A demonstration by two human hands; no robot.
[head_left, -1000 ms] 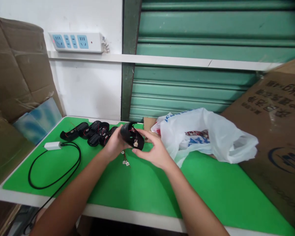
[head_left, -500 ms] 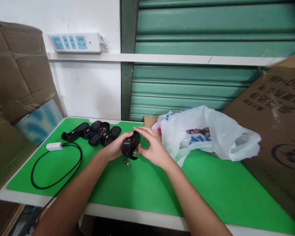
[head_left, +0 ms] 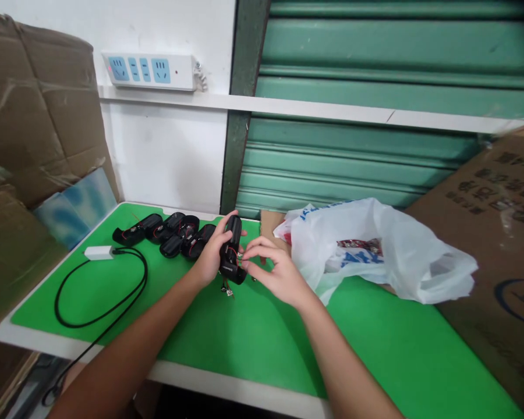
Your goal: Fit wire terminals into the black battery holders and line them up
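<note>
Table (head_left: 227, 343) with green top and white rim, spread out beneath the black casing (head_left: 232, 273). Just below the casing, small white pieces (head_left: 229, 293) on thin leads. Right hand (head_left: 283, 276) just right of the casing, thumb and forefinger drawn narrow, tips at the casing's open side beside thin wires (head_left: 234, 251); too small to tell whether pinching the wires. Left hand (head_left: 210, 256) wrapped about the casing's left side, thumb laid against it, holding it tilted above the green, between both sets of fingers. Well left of the casing, looped black cable (head_left: 143, 279) with white block (head_left: 99, 252). Left of the casing and farther back, more black casings (head_left: 172, 245) in a row. Right of the casing, crumpled plastic bag (head_left: 410, 273). Well apart on either side of the casing, cardboard boxes (head_left: 35, 99), with bluish sheets (head_left: 85, 206) against the left one. Beyond the casing, white wall (head_left: 161, 157), socket strip (head_left: 186, 73), white rail (head_left: 314, 110) and green shutter (head_left: 375, 52).
</note>
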